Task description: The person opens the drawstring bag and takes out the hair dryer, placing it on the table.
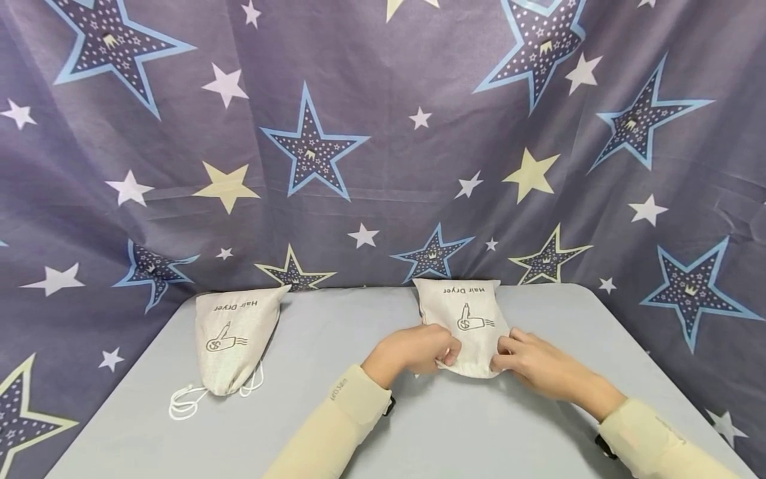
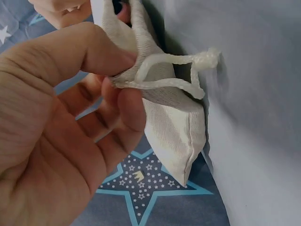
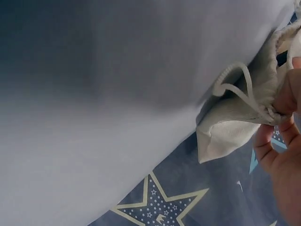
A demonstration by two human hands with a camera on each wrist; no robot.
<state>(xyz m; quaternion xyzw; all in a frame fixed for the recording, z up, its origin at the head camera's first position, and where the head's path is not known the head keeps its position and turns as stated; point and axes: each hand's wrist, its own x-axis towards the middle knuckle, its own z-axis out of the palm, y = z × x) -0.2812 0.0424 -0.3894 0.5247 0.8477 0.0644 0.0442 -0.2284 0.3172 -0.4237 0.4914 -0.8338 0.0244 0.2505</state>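
Observation:
A cream cloth drawstring bag (image 1: 469, 339), printed "Hair Dryer" with a dryer drawing, lies at the far right part of the table with its mouth toward me. My left hand (image 1: 419, 349) pinches the left corner of the mouth between thumb and fingers. At the opposite corner, my right hand (image 1: 538, 366) pinches the cloth likewise. Beside the left fingertips a white cord loop (image 2: 164, 59) with a knot sticks out. Another cord loop (image 3: 247, 77) hangs by the right fingertips. Both wrist views show the mouth parted, with something dark inside, mostly hidden.
A second matching bag (image 1: 236, 342) lies at the left of the grey table (image 1: 335, 426), its mouth gathered and white cords (image 1: 182, 402) trailing from it. A dark star-patterned curtain (image 1: 383, 179) hangs right behind the table and along its sides.

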